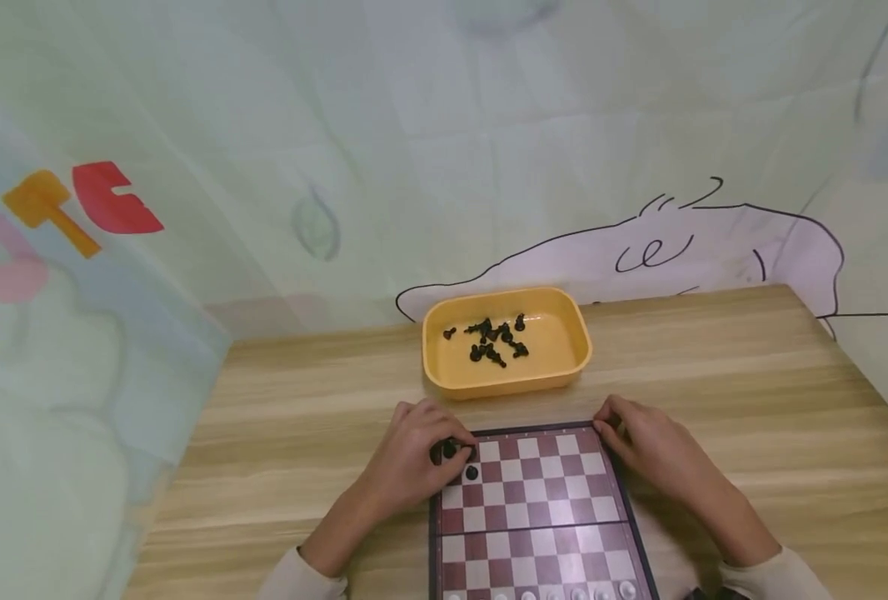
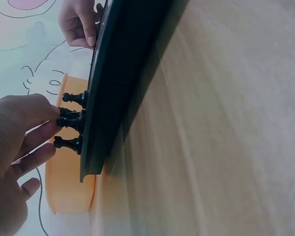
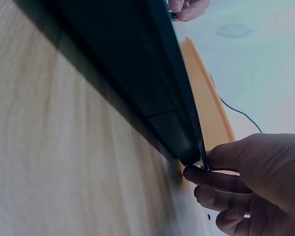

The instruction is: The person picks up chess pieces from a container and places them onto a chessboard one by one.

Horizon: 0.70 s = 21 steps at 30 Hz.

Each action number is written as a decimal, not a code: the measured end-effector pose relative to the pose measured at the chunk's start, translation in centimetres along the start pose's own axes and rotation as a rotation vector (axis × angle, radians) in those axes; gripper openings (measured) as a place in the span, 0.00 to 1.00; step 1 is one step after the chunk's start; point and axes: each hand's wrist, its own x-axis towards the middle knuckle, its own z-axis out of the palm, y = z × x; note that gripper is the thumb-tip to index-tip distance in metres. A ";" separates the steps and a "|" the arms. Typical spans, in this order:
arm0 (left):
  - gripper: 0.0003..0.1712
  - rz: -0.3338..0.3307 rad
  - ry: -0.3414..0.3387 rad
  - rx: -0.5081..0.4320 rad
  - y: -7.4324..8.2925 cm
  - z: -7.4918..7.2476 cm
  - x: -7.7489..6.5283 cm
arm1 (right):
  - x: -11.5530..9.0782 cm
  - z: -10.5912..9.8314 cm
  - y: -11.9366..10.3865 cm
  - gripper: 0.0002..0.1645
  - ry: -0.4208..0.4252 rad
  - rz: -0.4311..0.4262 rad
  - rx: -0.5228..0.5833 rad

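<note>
At the far left corner of the chessboard point(image 1: 537, 527), my left hand point(image 1: 416, 450) pinches a small black chess piece standing on the board. Fingertips partly cover that piece, so its exact kind is unclear. Beside it stand a black rook point(image 2: 69, 143) and a black pawn point(image 2: 75, 98), shown in the left wrist view. In the head view the pawn sits one row nearer to me. My right hand point(image 1: 656, 443) grips the board's far right corner; its thumb and index finger point(image 3: 219, 181) pinch the edge in the right wrist view.
Behind the board, a yellow tray point(image 1: 504, 388) holds several black chess pieces point(image 1: 491, 353) lying loose. White pieces point(image 1: 627, 590) line the board's near side, cut off by the frame. A wooden table point(image 1: 309, 408) carries everything, with a printed cloth point(image 1: 384, 167) behind it.
</note>
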 end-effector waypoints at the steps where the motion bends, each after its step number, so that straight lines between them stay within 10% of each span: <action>1: 0.08 -0.001 0.002 0.002 0.1 -0.1 0.1 | 0.1 0.0 0.0 0.03 0.005 -0.003 -0.003; 21: 0.05 0.024 0.093 0.072 0.4 -2.4 3.2 | 0.0 -0.1 -0.4 0.03 -0.006 0.008 0.007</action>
